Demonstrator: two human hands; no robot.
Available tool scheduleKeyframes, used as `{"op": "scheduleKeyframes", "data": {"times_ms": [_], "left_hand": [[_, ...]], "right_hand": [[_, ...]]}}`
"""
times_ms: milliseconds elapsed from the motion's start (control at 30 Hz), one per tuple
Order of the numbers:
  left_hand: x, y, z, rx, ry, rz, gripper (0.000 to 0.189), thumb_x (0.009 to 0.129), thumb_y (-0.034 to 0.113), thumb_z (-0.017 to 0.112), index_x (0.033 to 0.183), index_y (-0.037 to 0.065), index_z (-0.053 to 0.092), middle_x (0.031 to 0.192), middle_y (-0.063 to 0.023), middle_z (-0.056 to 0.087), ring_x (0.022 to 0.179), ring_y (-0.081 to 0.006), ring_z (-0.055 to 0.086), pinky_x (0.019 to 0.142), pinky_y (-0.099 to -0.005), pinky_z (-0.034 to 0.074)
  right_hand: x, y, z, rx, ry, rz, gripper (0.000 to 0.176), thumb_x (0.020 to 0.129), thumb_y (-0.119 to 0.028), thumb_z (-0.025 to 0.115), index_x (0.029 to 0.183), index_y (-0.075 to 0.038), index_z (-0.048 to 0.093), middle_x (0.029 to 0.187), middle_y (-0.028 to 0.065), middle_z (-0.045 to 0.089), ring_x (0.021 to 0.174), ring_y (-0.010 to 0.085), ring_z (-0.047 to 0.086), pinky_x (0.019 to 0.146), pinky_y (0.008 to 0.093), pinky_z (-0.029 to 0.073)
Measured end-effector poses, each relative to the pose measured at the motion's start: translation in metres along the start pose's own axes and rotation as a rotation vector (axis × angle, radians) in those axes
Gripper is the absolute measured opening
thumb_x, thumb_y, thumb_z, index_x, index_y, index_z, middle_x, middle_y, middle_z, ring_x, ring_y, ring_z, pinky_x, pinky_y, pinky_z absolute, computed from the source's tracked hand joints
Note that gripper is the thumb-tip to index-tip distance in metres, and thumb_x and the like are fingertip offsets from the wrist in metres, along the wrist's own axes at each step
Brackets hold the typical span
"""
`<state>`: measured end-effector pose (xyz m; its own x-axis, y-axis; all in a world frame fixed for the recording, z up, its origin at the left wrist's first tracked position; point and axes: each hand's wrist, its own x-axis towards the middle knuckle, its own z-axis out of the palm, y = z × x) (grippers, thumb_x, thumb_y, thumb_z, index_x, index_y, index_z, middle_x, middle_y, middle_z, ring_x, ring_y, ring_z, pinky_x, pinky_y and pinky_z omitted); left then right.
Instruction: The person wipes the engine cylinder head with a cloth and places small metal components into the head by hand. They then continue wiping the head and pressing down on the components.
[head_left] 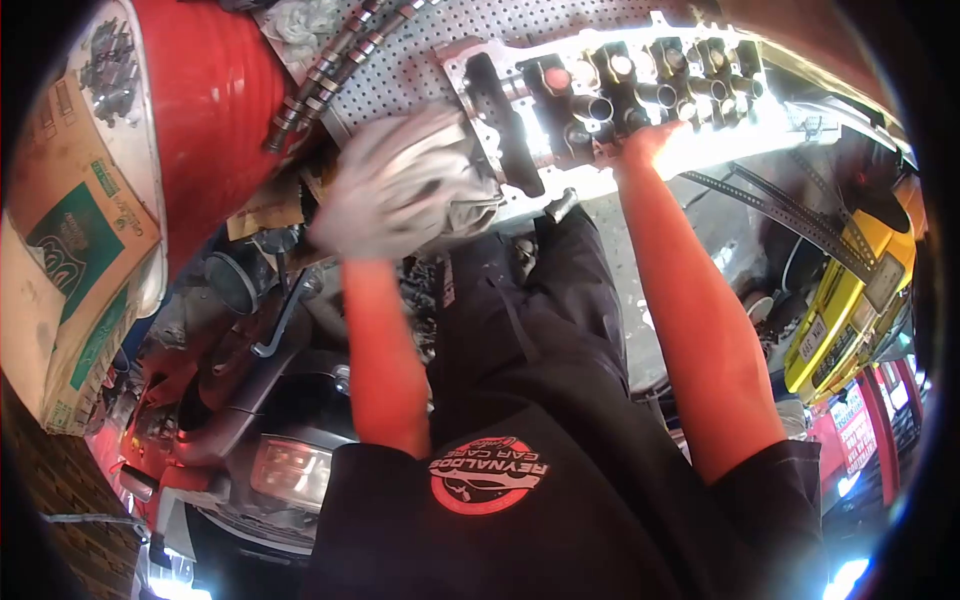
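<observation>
Surface: a pale sheet punched with small holes (pixel 450 25), visible beyond and left of the engine part.
Red drum: stands at the far left (pixel 215 100), well apart from the engine part.
Engine part: the long metal casting (pixel 600 85) lies crosswise ahead of the person, its cavities facing up; what bears its near edge cannot be made out.
Long axis: left to right, the right end slightly farther away; both forearms come at it across that line.
Shafts: two lobed rods (pixel 325 75) lie slantwise beyond the left grip, between drum and engine part.
Nearer hand: the right, which meets the near long edge around mid-length.
Left grip: (pixel 395 185) just beside the casting's left end, so the casting lies to its right and ahead; motion blur hides whether the fingers are open or closed, or touching metal.
Right grip: (pixel 648 145) appears to touch the casting, most of which lies beyond it and to both sides; glare swallows the fingers, so their closure cannot be told.
Pale covering: over the left grip (pixel 430 140), glove or cloth, too blurred to say.
Round tubes: a row within the casting (pixel 592 108), just beyond the right grip.
</observation>
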<state>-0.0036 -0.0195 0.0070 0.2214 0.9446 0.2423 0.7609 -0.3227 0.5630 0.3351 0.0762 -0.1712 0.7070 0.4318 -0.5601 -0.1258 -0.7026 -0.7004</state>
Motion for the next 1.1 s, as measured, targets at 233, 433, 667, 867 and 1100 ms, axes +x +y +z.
{"op": "scheduleKeyframes", "data": {"times_ms": [233,433,667,867,1100], "left_hand": [[-0.123,-0.003,-0.006,-1.244,0.809,-1.303,0.043,0.076,0.029,0.071,0.111,0.006,0.062,0.105,-0.0099,0.066,0.097,-0.0241,0.063,0.085,-0.0369,0.052],[-0.071,0.007,0.033,-1.751,0.778,-1.274,0.042,0.087,0.033,0.064,0.118,0.007,0.056,0.100,-0.0091,0.063,0.088,-0.0249,0.065,0.075,-0.0407,0.057],[0.006,0.004,0.076,-1.525,0.343,-1.481,0.036,0.097,0.027,0.046,0.111,-0.003,0.060,0.097,-0.0143,0.066,0.084,-0.0266,0.068,0.070,-0.0410,0.058],[0.018,-0.027,0.089,-1.594,0.190,-1.586,0.031,0.097,0.019,0.042,0.108,-0.002,0.062,0.095,-0.0161,0.066,0.080,-0.0292,0.067,0.066,-0.0462,0.057],[0.036,-0.007,0.082,-1.231,0.290,-1.638,0.031,0.097,0.015,0.039,0.112,0.000,0.061,0.100,-0.0140,0.066,0.086,-0.0263,0.067,0.068,-0.0424,0.057]], "right_hand": [[-0.034,-0.028,0.006,0.107,-0.056,0.167,0.086,0.087,-0.078,0.020,0.137,-0.010,0.035,0.112,0.0211,0.047,0.079,0.0353,0.053,0.063,0.0539,0.050],[-0.072,-0.062,0.005,0.097,-0.105,0.225,0.061,0.099,-0.052,0.019,0.147,-0.014,0.026,0.133,0.0171,0.042,0.098,0.0328,0.054,0.066,0.0498,0.053],[-0.026,-0.029,0.009,0.033,-0.025,0.089,0.072,0.095,-0.063,0.022,0.140,-0.007,0.030,0.125,0.0215,0.041,0.088,0.0358,0.051,0.072,0.0508,0.047],[-0.023,-0.011,0.008,0.064,-0.065,0.202,0.095,0.084,-0.083,0.017,0.136,-0.005,0.034,0.104,0.0202,0.048,0.064,0.0339,0.049,0.056,0.0540,0.047],[-0.012,0.019,0.017,-0.225,-0.132,0.141,0.079,0.093,-0.067,0.023,0.143,-0.007,0.034,0.132,0.0151,0.041,0.105,0.0289,0.046,0.086,0.0431,0.042]]}}
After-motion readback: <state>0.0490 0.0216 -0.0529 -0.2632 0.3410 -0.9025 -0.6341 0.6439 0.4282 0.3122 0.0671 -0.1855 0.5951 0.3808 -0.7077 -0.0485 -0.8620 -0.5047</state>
